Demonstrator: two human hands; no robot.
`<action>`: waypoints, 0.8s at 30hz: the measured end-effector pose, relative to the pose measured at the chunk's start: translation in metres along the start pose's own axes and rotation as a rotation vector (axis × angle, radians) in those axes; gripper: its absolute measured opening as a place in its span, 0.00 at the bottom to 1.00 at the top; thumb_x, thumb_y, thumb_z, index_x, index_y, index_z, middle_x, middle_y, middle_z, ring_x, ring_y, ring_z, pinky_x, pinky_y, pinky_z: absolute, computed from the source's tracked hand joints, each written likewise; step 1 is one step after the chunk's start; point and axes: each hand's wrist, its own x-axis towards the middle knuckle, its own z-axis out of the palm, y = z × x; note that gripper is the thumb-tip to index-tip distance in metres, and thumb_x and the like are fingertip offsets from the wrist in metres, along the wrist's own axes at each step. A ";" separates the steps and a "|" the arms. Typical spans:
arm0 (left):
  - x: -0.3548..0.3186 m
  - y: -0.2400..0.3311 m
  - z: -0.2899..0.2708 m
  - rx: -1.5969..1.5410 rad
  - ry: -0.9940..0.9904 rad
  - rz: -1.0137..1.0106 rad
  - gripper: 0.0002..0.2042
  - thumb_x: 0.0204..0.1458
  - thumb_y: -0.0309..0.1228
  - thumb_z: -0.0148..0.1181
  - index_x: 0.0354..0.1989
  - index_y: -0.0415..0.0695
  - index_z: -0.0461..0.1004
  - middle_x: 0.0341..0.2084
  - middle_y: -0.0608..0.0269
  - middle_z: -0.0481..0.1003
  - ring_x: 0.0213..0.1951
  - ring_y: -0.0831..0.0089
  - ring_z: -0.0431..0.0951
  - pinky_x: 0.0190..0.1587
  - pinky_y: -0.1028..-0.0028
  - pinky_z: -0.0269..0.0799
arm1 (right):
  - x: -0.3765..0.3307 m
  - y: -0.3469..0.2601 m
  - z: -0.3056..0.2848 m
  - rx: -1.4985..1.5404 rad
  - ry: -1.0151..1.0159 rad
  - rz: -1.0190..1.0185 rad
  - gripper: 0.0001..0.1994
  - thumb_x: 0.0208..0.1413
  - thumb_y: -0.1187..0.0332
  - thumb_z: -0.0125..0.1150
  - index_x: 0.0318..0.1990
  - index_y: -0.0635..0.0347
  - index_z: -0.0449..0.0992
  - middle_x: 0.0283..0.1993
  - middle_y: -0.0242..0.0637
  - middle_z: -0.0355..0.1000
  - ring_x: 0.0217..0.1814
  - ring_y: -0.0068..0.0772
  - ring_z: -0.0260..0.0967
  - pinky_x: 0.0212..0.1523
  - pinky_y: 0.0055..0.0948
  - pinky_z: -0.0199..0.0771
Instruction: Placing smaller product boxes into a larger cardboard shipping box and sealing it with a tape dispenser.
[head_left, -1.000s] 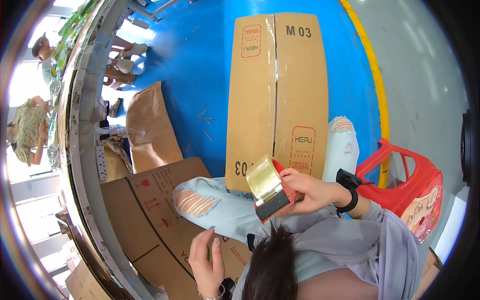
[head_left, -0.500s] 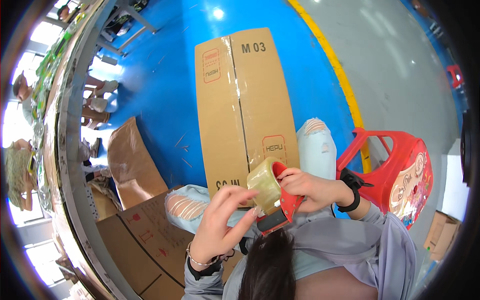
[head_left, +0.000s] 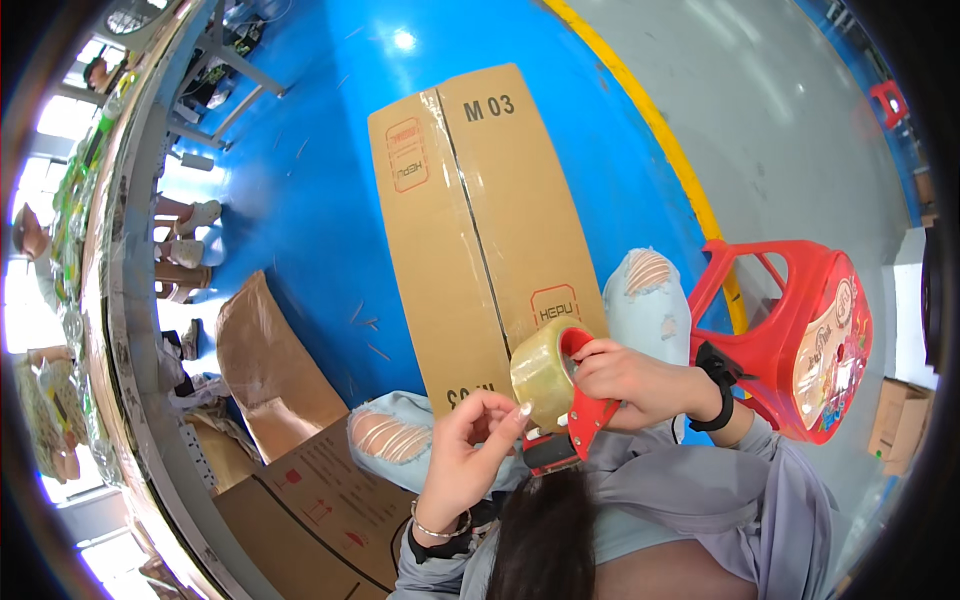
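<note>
Two stretches of floor, blue (head_left: 310,150) and grey (head_left: 770,110), meet along a curving yellow line (head_left: 650,120), and a long workbench (head_left: 110,260) runs down the left side. On the blue part lies a long brown carton (head_left: 485,235), closed, its near end between the person's knees; shiny clear tape shows along its middle seam. Flattened printed cardboard (head_left: 300,510) spreads beside the left leg, a red plastic stool (head_left: 800,320) lies tipped at the right, and a smaller brown sheet (head_left: 270,365) rests near the bench.

The right hand (head_left: 635,385) is closed around the red tape dispenser (head_left: 597,412), thumb and fingers wrapped on its frame, holding it above the lap just by the carton's near end. The left hand (head_left: 470,445) is half curled, its thumb and forefinger drawn nearly together at the left edge of the tape roll (head_left: 537,375); whether they grip a strip of tape cannot be told. So the roll sits between both sets of fingers, with the dark roller (head_left: 548,452) below it.
</note>
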 end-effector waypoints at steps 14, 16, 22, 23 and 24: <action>0.011 -0.021 -0.030 0.200 0.002 0.378 0.04 0.54 0.22 0.60 0.33 0.39 0.70 0.28 0.68 0.68 0.27 0.82 0.67 0.33 0.82 0.62 | 0.002 0.002 0.022 -0.041 0.081 0.065 0.11 0.42 0.73 0.65 0.34 0.63 0.72 0.33 0.39 0.69 0.41 0.40 0.68 0.61 0.40 0.58; 0.008 -0.022 -0.033 0.433 0.144 0.607 0.08 0.49 0.21 0.65 0.33 0.39 0.70 0.29 0.64 0.68 0.29 0.79 0.70 0.33 0.81 0.67 | 0.006 -0.001 0.019 0.022 0.087 0.098 0.11 0.44 0.70 0.67 0.34 0.62 0.72 0.33 0.39 0.69 0.40 0.40 0.67 0.61 0.39 0.57; 0.001 -0.022 -0.048 0.078 0.442 0.666 0.05 0.57 0.25 0.52 0.34 0.37 0.64 0.29 0.56 0.71 0.30 0.71 0.74 0.35 0.75 0.69 | 0.016 0.000 0.013 0.032 0.007 0.053 0.12 0.47 0.65 0.69 0.35 0.60 0.74 0.32 0.38 0.69 0.39 0.39 0.67 0.60 0.37 0.57; 0.003 -0.019 -0.052 0.046 0.401 0.647 0.06 0.58 0.28 0.51 0.35 0.37 0.65 0.30 0.56 0.72 0.32 0.70 0.74 0.36 0.74 0.69 | 0.015 0.001 0.014 0.033 0.000 0.051 0.12 0.47 0.65 0.69 0.35 0.60 0.74 0.32 0.38 0.69 0.39 0.39 0.67 0.60 0.37 0.57; 0.003 -0.019 -0.051 0.044 0.407 0.647 0.06 0.58 0.28 0.51 0.35 0.37 0.65 0.30 0.56 0.72 0.32 0.70 0.74 0.36 0.74 0.69 | 0.014 0.001 0.015 0.042 -0.005 0.061 0.12 0.47 0.66 0.69 0.35 0.60 0.74 0.32 0.38 0.70 0.39 0.39 0.67 0.60 0.37 0.57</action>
